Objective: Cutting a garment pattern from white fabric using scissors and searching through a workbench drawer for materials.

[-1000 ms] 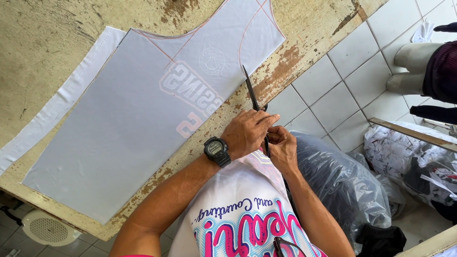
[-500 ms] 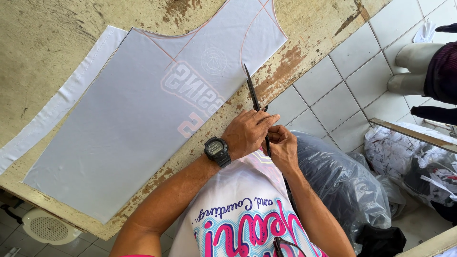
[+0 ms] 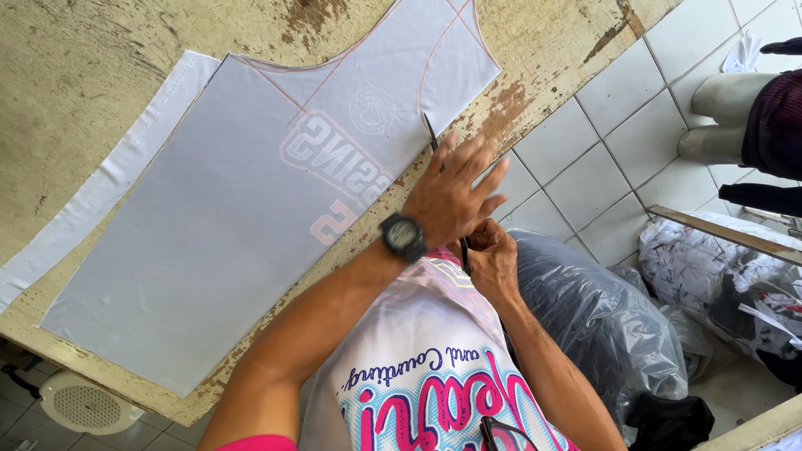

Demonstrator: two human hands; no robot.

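One pair of dark scissors (image 3: 434, 144) pokes up at the table (image 3: 100, 75) edge, by the grey cut jersey cloth (image 3: 217, 217). Right hand (image 3: 491, 259) is closed round the handles below. Left hand (image 3: 451, 196) has fingers spread, touching the blade. Cutting well likely needs the cloth flat and fingers off the blades.

Pale grey fabric panel (image 3: 209, 225), pink chalk lines; black wristwatch (image 3: 403, 237); worn beige table (image 3: 83, 75), rusty patches.

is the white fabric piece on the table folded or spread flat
Spread flat: the white fabric piece lies in one smooth layer on the worn table, outline and printed lettering fully showing.
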